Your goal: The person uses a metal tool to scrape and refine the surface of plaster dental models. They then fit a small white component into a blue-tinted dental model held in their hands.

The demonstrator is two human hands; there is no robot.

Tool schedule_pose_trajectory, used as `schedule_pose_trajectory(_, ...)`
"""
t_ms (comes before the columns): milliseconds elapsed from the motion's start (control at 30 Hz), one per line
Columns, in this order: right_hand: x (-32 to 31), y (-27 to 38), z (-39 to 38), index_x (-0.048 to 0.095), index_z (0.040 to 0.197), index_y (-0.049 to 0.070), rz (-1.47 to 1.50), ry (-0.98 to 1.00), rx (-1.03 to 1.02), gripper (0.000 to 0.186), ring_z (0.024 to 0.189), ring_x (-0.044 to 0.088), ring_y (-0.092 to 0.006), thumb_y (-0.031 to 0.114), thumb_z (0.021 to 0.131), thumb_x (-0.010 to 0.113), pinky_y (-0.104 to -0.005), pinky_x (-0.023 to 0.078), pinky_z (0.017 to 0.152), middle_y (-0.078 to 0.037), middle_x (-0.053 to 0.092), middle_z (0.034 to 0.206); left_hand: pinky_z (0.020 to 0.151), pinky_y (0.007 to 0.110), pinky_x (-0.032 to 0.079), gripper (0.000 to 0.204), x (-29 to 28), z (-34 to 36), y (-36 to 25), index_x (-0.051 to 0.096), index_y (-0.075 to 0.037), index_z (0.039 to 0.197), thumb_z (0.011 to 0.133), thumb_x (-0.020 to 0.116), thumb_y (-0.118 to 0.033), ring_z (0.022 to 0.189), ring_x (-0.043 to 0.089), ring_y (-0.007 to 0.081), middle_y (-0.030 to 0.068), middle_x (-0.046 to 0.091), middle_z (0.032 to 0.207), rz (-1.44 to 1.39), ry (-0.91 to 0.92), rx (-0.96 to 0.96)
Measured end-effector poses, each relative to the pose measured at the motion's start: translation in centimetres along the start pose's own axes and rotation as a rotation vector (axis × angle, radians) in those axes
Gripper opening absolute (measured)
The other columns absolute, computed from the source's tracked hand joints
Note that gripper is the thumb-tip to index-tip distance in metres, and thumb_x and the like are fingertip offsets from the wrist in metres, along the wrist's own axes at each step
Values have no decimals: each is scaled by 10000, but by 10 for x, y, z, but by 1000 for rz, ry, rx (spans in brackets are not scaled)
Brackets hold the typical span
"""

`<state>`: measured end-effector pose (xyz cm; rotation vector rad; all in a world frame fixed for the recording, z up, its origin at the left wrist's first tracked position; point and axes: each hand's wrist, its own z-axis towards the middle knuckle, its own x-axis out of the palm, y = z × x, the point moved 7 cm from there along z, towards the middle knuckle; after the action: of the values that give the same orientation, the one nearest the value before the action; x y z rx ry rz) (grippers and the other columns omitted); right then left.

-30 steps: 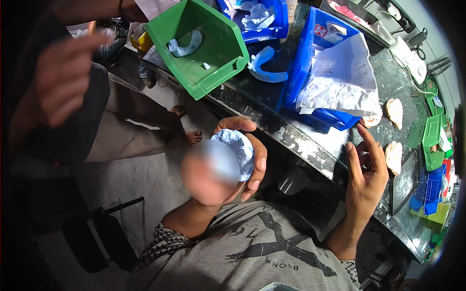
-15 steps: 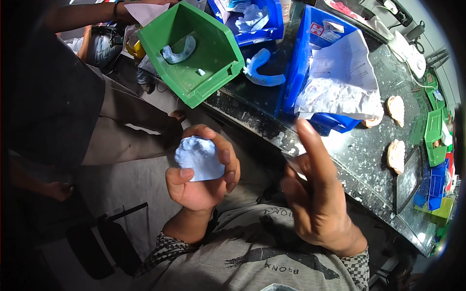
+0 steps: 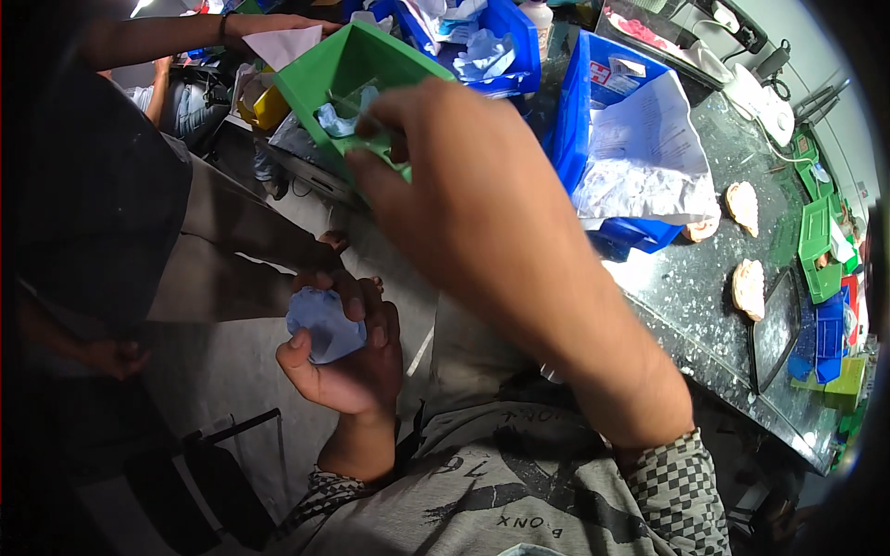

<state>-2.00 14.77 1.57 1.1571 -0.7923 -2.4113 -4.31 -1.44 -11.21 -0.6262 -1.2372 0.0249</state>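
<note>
My left hand point(image 3: 345, 347), low at centre, is closed on a pale blue plaster cast point(image 3: 324, 320). My right hand point(image 3: 464, 195) reaches over the green bin point(image 3: 324, 65) with curved fingers, slightly blurred, near a pale blue U-shaped piece point(image 3: 336, 120) in it; whether they grip anything is unclear. The blue U-shaped piece seen on the bench earlier is hidden behind this hand and forearm.
Blue bins point(image 3: 570, 130) hold crumpled papers. Cream casts point(image 3: 746, 287) and a black frame lie on the bench point(image 3: 677, 334). Small bins line the right end. Another person point(image 3: 111, 213) stands at left, an arm by the green bin. A chair point(image 3: 213, 454) is at lower left.
My right hand has swung from the bench's edge up and left over the green bin. My left hand has moved left with the cast, which appears turned.
</note>
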Motion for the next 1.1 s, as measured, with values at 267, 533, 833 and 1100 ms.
schedule_pose_trajectory(267, 56, 4, 68, 687, 983, -42, -549, 326, -207, 202, 891, 716, -312, 105, 846, 663, -381, 577, 774, -221, 714, 988, 475, 296, 473, 707, 18, -12, -12, 496, 13, 1276, 985, 343, -613, 694, 543, 249, 150, 539, 962, 6, 70, -82)
schedule_pose_trajectory(533, 74, -15, 57, 730, 937, 4, -744, 440, -220, 186, 839, 715, -349, 122, 844, 621, -421, 568, 742, -209, 720, 928, 515, 330, 481, 721, 30, -15, -18, 472, -14, 1317, 1008, 253, -628, 716, 594, 242, 161, 582, 930, 48, 197, -79)
schedule_pose_trajectory(833, 35, 0, 60, 701, 781, -44, -357, 276, 23, 165, 778, 706, -362, 89, 781, 604, -454, 545, 684, -281, 661, 762, 660, 273, 367, 927, 38, -16, -12, 373, 8, 1457, 865, 488, -696, 858, 491, 164, 92, 531, 1008, 118, 314, -123)
schedule_pose_trajectory(1100, -47, 23, -67, 633, 1057, -52, 634, -58, 216, 279, 690, 661, -168, 193, 929, 671, -245, 494, 596, -166, 706, 922, 794, 348, 421, 672, 41, -21, -10, 428, -63, 1165, 689, 777, -386, 957, 428, 173, 63, 411, 1095, 552, 316, 154)
